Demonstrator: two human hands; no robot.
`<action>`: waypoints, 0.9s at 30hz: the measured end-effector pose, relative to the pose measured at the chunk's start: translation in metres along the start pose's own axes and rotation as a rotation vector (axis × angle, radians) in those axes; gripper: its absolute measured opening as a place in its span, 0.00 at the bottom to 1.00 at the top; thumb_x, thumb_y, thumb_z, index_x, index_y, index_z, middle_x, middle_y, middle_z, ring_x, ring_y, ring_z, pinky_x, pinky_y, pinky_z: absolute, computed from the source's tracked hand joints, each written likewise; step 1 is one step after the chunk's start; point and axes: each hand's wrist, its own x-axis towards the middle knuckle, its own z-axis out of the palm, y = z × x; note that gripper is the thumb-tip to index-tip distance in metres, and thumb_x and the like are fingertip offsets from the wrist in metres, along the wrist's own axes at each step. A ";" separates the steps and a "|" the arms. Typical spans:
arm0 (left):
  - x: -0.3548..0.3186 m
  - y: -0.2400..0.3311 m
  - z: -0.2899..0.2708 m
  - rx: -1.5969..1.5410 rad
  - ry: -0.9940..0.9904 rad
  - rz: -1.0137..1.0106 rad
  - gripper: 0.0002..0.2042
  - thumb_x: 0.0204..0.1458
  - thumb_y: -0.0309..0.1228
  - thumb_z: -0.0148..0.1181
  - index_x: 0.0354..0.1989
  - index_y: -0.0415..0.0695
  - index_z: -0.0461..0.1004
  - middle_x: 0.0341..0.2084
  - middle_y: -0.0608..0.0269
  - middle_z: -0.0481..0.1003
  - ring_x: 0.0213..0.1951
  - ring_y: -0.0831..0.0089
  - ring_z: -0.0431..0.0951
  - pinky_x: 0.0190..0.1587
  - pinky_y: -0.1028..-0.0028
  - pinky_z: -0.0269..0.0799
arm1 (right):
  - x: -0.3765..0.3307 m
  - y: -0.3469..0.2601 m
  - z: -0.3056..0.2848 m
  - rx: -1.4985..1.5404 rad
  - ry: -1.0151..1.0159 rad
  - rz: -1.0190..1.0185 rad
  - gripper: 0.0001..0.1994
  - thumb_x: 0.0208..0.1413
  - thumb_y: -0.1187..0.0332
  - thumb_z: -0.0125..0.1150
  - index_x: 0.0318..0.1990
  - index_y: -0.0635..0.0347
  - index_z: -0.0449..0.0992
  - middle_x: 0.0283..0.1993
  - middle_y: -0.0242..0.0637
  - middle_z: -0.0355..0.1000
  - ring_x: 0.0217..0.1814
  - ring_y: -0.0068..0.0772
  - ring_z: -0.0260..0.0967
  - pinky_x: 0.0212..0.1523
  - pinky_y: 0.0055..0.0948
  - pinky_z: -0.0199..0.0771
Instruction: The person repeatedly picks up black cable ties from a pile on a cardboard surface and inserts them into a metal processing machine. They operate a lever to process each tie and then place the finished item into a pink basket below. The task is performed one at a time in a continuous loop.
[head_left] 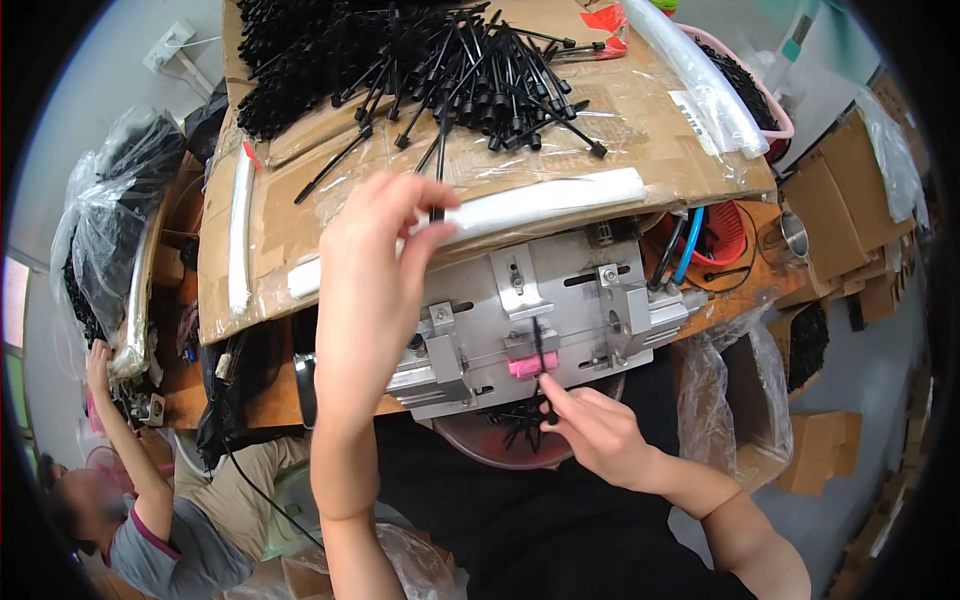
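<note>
Right hand (598, 432) pinches black tie (541, 358) upright at metal jig's (560, 300) pink clamp (532, 366). Left hand (372, 262) grips another from cardboard pile (440, 70). Best seated straight, fully into clamp.

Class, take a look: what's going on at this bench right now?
A person works at a metal fixture under a cardboard sheet. The right hand sets a black plastic piece at the fixture's pink block. The left hand reaches up to the pile of black pieces, pinching one. Another person works at the lower left.
</note>
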 end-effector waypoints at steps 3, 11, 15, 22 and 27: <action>-0.031 0.010 -0.011 -0.025 0.029 -0.030 0.08 0.44 0.17 0.65 0.34 0.39 0.77 0.29 0.58 0.76 0.30 0.64 0.73 0.35 0.70 0.70 | -0.008 0.000 -0.004 -0.065 0.128 -0.014 0.34 0.43 0.83 0.68 0.62 0.75 0.65 0.29 0.40 0.69 0.30 0.36 0.68 0.33 0.35 0.71; -0.069 0.016 -0.027 -0.063 0.074 -0.055 0.12 0.39 0.15 0.67 0.34 0.40 0.79 0.31 0.59 0.77 0.35 0.64 0.74 0.35 0.70 0.70 | -0.002 0.008 0.010 -0.070 -0.041 0.061 0.33 0.46 0.81 0.67 0.63 0.73 0.65 0.26 0.38 0.65 0.28 0.36 0.64 0.33 0.35 0.69; -0.085 0.017 -0.021 -0.024 0.105 -0.070 0.14 0.35 0.14 0.68 0.33 0.41 0.78 0.32 0.59 0.75 0.35 0.63 0.74 0.36 0.69 0.70 | 0.000 0.005 0.001 -0.046 -0.108 0.086 0.31 0.48 0.79 0.68 0.62 0.71 0.67 0.26 0.38 0.65 0.29 0.36 0.64 0.33 0.35 0.69; -0.152 0.033 0.037 0.099 -0.092 -0.004 0.40 0.41 0.14 0.67 0.67 0.36 0.60 0.35 0.56 0.72 0.38 0.60 0.70 0.42 0.66 0.69 | 0.112 0.017 -0.072 -0.498 0.193 -0.121 0.20 0.49 0.74 0.67 0.51 0.66 0.73 0.33 0.40 0.71 0.37 0.45 0.68 0.37 0.39 0.70; -0.164 0.046 0.092 0.247 -0.235 0.028 0.38 0.41 0.16 0.58 0.67 0.26 0.55 0.35 0.55 0.67 0.37 0.63 0.68 0.44 0.69 0.70 | 0.193 0.068 -0.110 -0.516 -0.032 0.027 0.14 0.54 0.73 0.63 0.48 0.60 0.73 0.28 0.41 0.67 0.33 0.40 0.67 0.35 0.36 0.67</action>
